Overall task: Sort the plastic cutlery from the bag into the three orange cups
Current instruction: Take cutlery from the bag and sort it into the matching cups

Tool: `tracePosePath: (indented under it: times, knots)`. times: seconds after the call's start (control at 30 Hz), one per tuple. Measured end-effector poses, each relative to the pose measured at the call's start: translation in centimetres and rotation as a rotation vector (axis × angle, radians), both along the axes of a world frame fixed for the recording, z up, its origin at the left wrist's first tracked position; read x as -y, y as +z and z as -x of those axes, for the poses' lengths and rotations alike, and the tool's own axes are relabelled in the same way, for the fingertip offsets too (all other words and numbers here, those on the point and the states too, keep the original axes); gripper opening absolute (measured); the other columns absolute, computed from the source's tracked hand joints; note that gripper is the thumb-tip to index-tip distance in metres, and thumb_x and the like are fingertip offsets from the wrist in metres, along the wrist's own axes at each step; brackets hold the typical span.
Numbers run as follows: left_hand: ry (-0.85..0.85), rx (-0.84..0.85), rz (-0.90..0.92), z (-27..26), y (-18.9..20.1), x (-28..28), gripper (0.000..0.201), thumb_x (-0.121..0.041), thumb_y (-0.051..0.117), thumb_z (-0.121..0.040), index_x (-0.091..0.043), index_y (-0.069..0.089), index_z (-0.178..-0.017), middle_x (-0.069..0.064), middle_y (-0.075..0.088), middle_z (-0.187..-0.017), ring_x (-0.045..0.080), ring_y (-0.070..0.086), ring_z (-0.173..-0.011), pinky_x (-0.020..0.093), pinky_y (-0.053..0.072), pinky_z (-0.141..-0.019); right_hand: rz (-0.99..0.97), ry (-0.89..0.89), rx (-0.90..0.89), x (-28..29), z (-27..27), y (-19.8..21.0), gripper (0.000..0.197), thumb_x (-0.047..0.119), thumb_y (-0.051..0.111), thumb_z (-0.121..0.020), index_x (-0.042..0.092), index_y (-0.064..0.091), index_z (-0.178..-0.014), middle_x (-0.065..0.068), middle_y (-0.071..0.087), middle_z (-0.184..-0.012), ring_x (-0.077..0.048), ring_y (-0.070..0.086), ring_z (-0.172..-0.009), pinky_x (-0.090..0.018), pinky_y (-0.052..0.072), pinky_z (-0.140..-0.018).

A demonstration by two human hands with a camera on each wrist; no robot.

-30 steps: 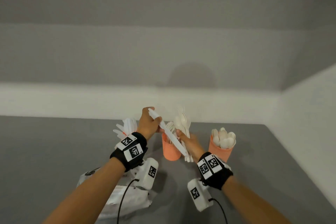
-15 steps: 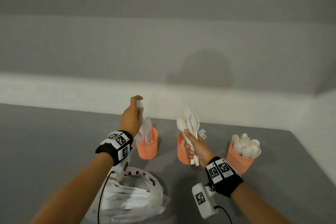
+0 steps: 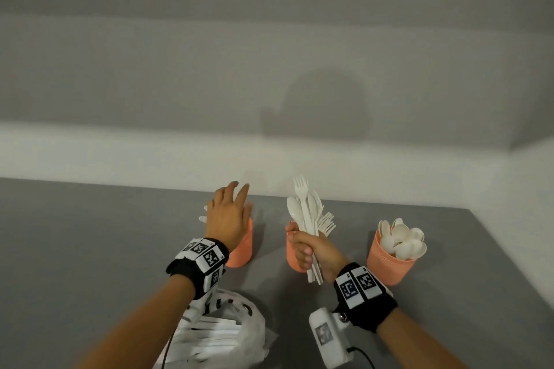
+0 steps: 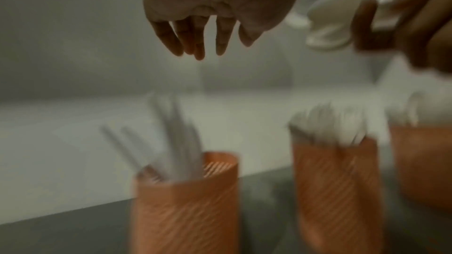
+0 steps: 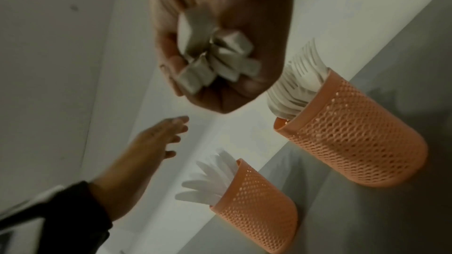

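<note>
Three orange mesh cups stand in a row on the grey table. The left cup (image 3: 241, 250) holds white knives (image 5: 210, 177), the middle cup (image 3: 292, 257) holds forks (image 5: 298, 76), the right cup (image 3: 389, 260) holds spoons (image 3: 403, 238). My left hand (image 3: 230, 213) hovers just above the left cup with fingers (image 4: 195, 40) spread and nothing in it. My right hand (image 3: 311, 249) grips a bundle of white forks and spoons (image 3: 305, 213) upright in front of the middle cup; their handle ends (image 5: 212, 55) stick out of the fist.
A white plastic bag (image 3: 221, 335) with more cutlery lies on the table near me, under my left forearm. A white wall ledge runs behind the cups. The table's right edge (image 3: 509, 263) passes close to the spoon cup.
My left hand carried a knife from the bundle to the left cup, let it go there and spread its fingers. The right hand kept hold of its bundle.
</note>
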State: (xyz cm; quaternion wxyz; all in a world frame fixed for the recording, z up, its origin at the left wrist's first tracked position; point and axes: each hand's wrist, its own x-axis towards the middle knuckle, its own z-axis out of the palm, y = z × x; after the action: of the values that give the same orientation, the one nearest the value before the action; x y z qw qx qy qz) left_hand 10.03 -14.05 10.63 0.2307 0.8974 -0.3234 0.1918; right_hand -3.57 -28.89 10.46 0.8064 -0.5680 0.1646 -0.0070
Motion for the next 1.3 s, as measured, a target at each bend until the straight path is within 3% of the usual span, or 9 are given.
tracePosePath:
  times: [0.13, 0.23, 0.3, 0.4, 0.53, 0.63, 0.8, 1.1, 1.3]
  knots:
    - [-0.217, -0.896, 0.511, 4.2, 4.5, 2.6, 0.071, -0.051, 0.057, -0.081, -0.016, 0.033, -0.139, 0.001, 0.056, -0.115, 0.016, 0.055, -0.106, 0.032, 0.044, -0.097, -0.182, 0.079, -0.006, -0.3, 0.2, 1.0, 0.023, -0.001, 0.035, -0.087, 0.013, 0.053, -0.083, 0.008, 0.032, -0.034, -0.003, 0.026, -0.025, -0.014, 0.027, -0.031]
    - [-0.395, -1.251, 0.668, 6.6, 6.0, 3.8, 0.057, -0.040, 0.063, -0.082, -0.011, 0.042, -0.126, 0.002, 0.063, -0.085, 0.011, 0.056, -0.061, 0.018, 0.047, -0.054, -0.283, 0.222, 0.002, -0.8, 0.7, 2.1, 0.021, 0.006, 0.041, -0.071, 0.015, 0.059, -0.072, 0.008, 0.032, -0.031, -0.003, 0.027, -0.025, -0.014, 0.032, -0.034]
    - [-0.492, -1.264, 0.667, 8.1, 7.0, 4.3, 0.035, -0.029, 0.061, -0.085, 0.000, 0.056, -0.103, 0.008, 0.063, -0.072, 0.008, 0.047, -0.039, 0.013, 0.035, -0.034, -0.274, 0.309, -0.002, -1.0, 1.3, 2.7, 0.023, 0.009, 0.039, -0.067, 0.016, 0.061, -0.065, 0.008, 0.033, -0.031, -0.004, 0.030, -0.026, -0.015, 0.036, -0.037]
    - [-0.365, -1.145, 0.685, 8.9, 7.3, 5.5, 0.010, -0.010, 0.058, -0.087, -0.001, 0.055, -0.084, 0.008, 0.058, -0.066, 0.005, 0.052, -0.037, 0.010, 0.035, -0.034, -0.144, 0.260, -0.055, -1.2, 1.9, 3.0, 0.019, 0.016, 0.045, -0.069, 0.017, 0.061, -0.059, 0.005, 0.038, -0.033, -0.010, 0.039, -0.032, -0.017, 0.039, -0.042]
    - [-0.155, -0.887, 0.630, 8.9, 6.1, 6.9, 0.021, -0.021, 0.068, -0.080, -0.012, 0.051, -0.089, 0.002, 0.060, -0.079, 0.021, 0.061, -0.078, 0.027, 0.049, -0.068, 0.121, -0.049, -0.050, -1.4, 2.3, 2.5, 0.019, 0.022, 0.055, -0.091, 0.011, 0.051, -0.076, 0.000, 0.051, -0.042, -0.012, 0.048, -0.036, -0.019, 0.041, -0.040]
    - [-0.260, -0.895, 0.539, 9.5, 6.8, 7.4, 0.025, -0.035, 0.064, -0.083, -0.013, 0.053, -0.083, -0.002, 0.058, -0.072, 0.009, 0.056, -0.066, 0.017, 0.044, -0.058, 0.063, -0.070, -0.028, -0.9, 3.0, 2.8, 0.033, 0.026, 0.043, -0.096, 0.011, 0.046, -0.067, 0.004, 0.040, -0.036, -0.007, 0.034, -0.028, -0.016, 0.030, -0.033]
    - [-0.433, -1.154, 0.597, 10.0, 6.9, 6.8, 0.039, -0.038, 0.054, -0.090, -0.007, 0.057, -0.112, 0.010, 0.065, -0.093, 0.023, 0.061, -0.084, 0.029, 0.052, -0.080, -0.369, 0.151, 0.081, 1.5, 4.6, 3.3, 0.027, 0.042, 0.072, -0.068, 0.017, 0.065, -0.064, 0.006, 0.042, -0.035, -0.003, 0.034, -0.022, -0.013, 0.029, -0.026]
    - [-0.393, -1.102, 0.703, 10.2, 7.5, 6.9, 0.021, -0.023, 0.045, -0.096, -0.010, 0.055, -0.083, 0.002, 0.053, -0.070, 0.006, 0.054, -0.048, 0.016, 0.045, -0.044, -0.388, 0.435, 0.140, 2.1, 6.3, 4.2, 0.029, 0.042, 0.077, -0.065, 0.021, 0.071, -0.084, 0.007, 0.047, -0.040, -0.002, 0.039, -0.025, -0.012, 0.035, -0.029]
    - [-0.293, -0.924, 0.719, 9.3, 7.2, 6.6, 0.022, -0.009, 0.057, -0.089, -0.011, 0.052, -0.068, 0.006, 0.056, -0.063, 0.003, 0.056, -0.038, 0.021, 0.051, -0.048, -0.076, 0.083, 0.035, 1.6, 7.1, 4.6, 0.014, 0.021, 0.051, -0.089, 0.016, 0.056, -0.101, 0.005, 0.049, -0.046, -0.002, 0.032, -0.027, -0.012, 0.025, -0.028]
